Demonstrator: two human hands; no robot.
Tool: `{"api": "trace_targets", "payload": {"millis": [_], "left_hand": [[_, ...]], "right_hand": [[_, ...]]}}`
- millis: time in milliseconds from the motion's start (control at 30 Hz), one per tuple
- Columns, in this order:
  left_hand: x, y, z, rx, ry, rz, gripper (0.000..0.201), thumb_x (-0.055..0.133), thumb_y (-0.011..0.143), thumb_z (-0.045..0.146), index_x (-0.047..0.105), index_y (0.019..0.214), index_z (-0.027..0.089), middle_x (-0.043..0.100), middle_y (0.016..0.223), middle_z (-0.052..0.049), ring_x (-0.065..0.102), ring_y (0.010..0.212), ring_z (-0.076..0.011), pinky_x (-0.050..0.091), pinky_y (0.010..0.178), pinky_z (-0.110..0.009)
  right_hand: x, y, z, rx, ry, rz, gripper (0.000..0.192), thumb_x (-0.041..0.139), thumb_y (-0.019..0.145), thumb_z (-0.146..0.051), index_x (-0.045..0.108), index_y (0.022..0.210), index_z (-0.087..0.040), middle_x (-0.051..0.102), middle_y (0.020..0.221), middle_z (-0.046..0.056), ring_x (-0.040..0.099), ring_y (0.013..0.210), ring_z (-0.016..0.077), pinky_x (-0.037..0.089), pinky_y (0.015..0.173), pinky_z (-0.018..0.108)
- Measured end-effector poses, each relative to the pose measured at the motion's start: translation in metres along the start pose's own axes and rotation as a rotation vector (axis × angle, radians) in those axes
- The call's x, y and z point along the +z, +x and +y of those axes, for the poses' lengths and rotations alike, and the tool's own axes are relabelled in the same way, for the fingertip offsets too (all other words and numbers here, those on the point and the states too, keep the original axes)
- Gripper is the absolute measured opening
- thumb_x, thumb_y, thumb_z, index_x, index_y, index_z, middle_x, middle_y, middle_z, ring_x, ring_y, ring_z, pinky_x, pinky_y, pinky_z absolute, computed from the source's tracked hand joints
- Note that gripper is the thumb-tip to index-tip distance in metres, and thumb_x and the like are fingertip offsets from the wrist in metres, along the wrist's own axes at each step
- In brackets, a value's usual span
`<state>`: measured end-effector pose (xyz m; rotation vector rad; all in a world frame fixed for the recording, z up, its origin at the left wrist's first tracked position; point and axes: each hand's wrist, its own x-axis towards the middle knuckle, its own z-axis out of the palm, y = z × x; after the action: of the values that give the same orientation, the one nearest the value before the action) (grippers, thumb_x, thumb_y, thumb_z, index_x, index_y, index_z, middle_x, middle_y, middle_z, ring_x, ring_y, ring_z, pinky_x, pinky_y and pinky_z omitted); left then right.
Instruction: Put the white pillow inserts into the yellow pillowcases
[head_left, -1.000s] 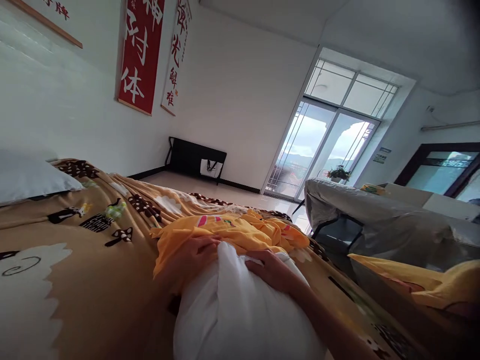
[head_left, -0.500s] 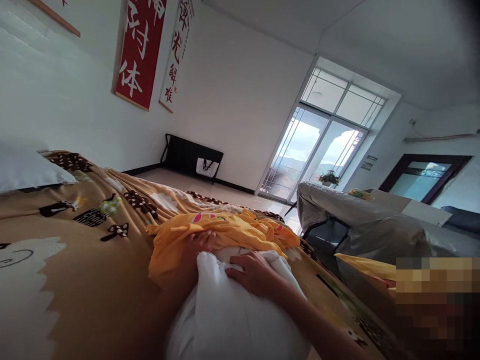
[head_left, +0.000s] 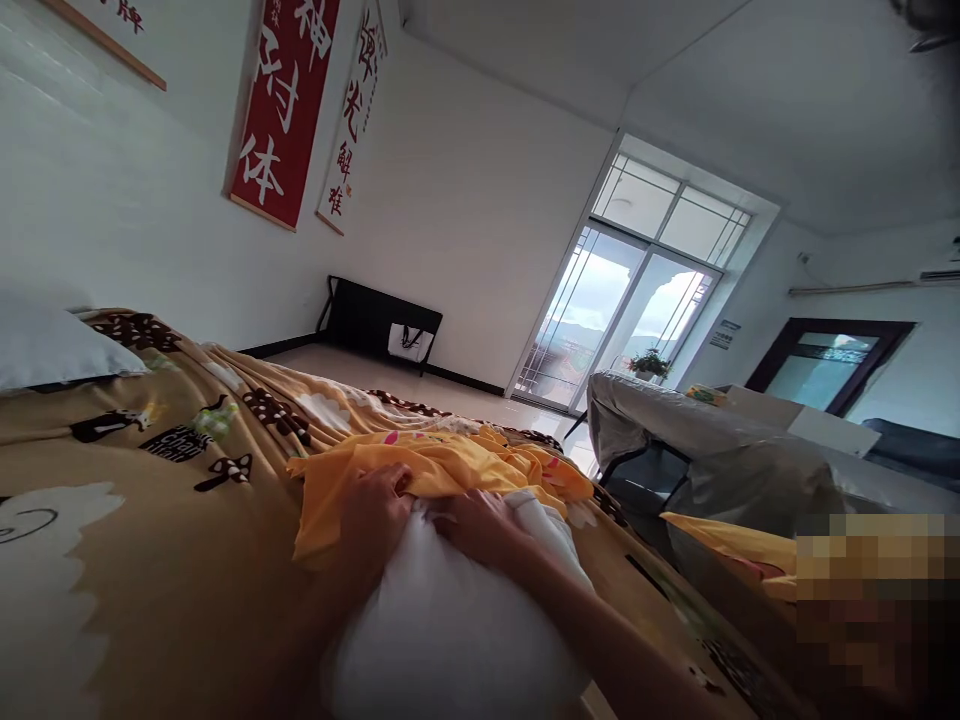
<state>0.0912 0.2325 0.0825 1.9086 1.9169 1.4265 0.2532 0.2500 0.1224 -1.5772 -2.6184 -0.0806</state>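
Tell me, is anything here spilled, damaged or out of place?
Nothing spilled, damaged or misplaced stands out. The orange cloth lies bunched against the white bundle, and the patterned blanket is creased, both ordinary for soft fabric. The glass doors look slanted, likely from camera tilt.

A plump white pillow [head_left: 457,625] lies near on a patterned blanket [head_left: 187,570], its far end bunched against an orange cloth cover [head_left: 450,466]. The cover, marked with pink, lies crumpled beyond it, spreading left to right; how they overlap is hidden.
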Motion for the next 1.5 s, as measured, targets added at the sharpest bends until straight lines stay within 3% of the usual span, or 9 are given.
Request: {"api": "trace_targets", "payload": {"millis": [267,367,467,733,867,967,1167,1333,1500], "left_hand": [[-0.008,-0.022,0.036,0.279,0.242,-0.203,0.017,0.051,0.079,0.013,0.064,0.088,0.018,0.070,0.085,-0.006,0.061,0.081,-0.0232,0.039,0.083,-0.038],[-0.001,-0.027,0.042,0.497,0.334,-0.274,0.018,0.048,0.081,0.011,0.062,0.090,0.016,0.068,0.089,-0.008,0.061,0.085,-0.0243,0.041,0.087,-0.041],[-0.006,-0.029,0.047,0.565,0.385,-0.261,0.023,0.043,0.084,0.010,0.061,0.098,0.015,0.066,0.094,-0.010,0.061,0.091,-0.0260,0.044,0.086,-0.042],[-0.030,-0.033,0.039,0.172,0.407,-0.458,0.028,0.037,0.086,0.019,0.065,0.090,0.017,0.068,0.077,-0.013,0.067,0.076,-0.0318,0.049,0.065,-0.042],[-0.014,-0.021,0.019,0.219,0.289,-0.329,0.035,0.033,0.091,0.018,0.059,0.114,0.021,0.066,0.106,-0.012,0.063,0.097,-0.0267,0.047,0.082,-0.040],[0.000,-0.014,0.009,0.235,0.287,-0.232,0.029,0.042,0.090,0.026,0.060,0.113,0.019,0.061,0.115,-0.012,0.056,0.108,-0.0288,0.041,0.091,-0.042],[0.020,-0.008,-0.006,0.063,0.058,-0.169,0.025,0.047,0.087,0.029,0.066,0.090,0.013,0.066,0.096,-0.015,0.057,0.098,-0.0292,0.038,0.089,-0.043],[0.028,0.002,-0.026,0.006,-0.163,-0.207,0.020,0.048,0.081,0.028,0.062,0.074,0.015,0.066,0.076,-0.006,0.057,0.072,-0.0183,0.041,0.068,-0.029],[0.021,0.008,-0.036,-0.041,-0.317,-0.141,0.014,0.048,0.071,0.027,0.054,0.063,0.017,0.059,0.065,0.000,0.054,0.067,-0.0168,0.040,0.062,-0.027]], "right_hand": [[0.023,-0.016,0.013,0.112,-0.220,0.168,0.023,0.047,0.086,-0.016,0.070,0.086,-0.017,0.072,0.087,0.010,0.067,0.081,0.0184,0.040,0.067,0.025],[0.032,-0.027,0.030,0.181,-0.216,0.304,0.022,0.047,0.087,-0.016,0.068,0.081,-0.017,0.072,0.083,0.008,0.067,0.078,0.0170,0.038,0.065,0.025],[0.035,-0.032,0.045,0.270,-0.223,0.406,0.027,0.044,0.092,-0.026,0.067,0.079,-0.019,0.071,0.076,0.007,0.067,0.074,0.0166,0.036,0.063,0.025],[0.007,-0.024,0.064,0.456,-0.187,0.337,0.046,0.033,0.097,-0.044,0.069,0.080,-0.021,0.072,0.078,0.007,0.068,0.083,0.0194,0.039,0.068,0.027],[0.005,-0.022,0.060,0.448,-0.177,0.314,0.045,0.032,0.097,-0.046,0.069,0.087,-0.023,0.072,0.083,0.007,0.068,0.085,0.0191,0.041,0.071,0.027],[0.006,-0.021,0.057,0.448,-0.189,0.313,0.047,0.031,0.096,-0.049,0.069,0.090,-0.023,0.072,0.084,0.008,0.068,0.083,0.0196,0.043,0.072,0.028],[0.004,-0.014,0.044,0.384,-0.225,0.315,0.045,0.032,0.097,-0.046,0.070,0.089,-0.023,0.072,0.085,0.006,0.068,0.080,0.0181,0.043,0.069,0.027],[0.008,-0.002,0.020,0.297,-0.294,0.289,0.043,0.034,0.097,-0.041,0.070,0.087,-0.021,0.072,0.082,0.008,0.069,0.076,0.0190,0.044,0.065,0.027],[0.014,0.004,-0.004,0.209,-0.323,0.281,0.042,0.037,0.096,-0.041,0.068,0.082,-0.017,0.071,0.079,0.010,0.069,0.075,0.0222,0.047,0.064,0.029]]}}
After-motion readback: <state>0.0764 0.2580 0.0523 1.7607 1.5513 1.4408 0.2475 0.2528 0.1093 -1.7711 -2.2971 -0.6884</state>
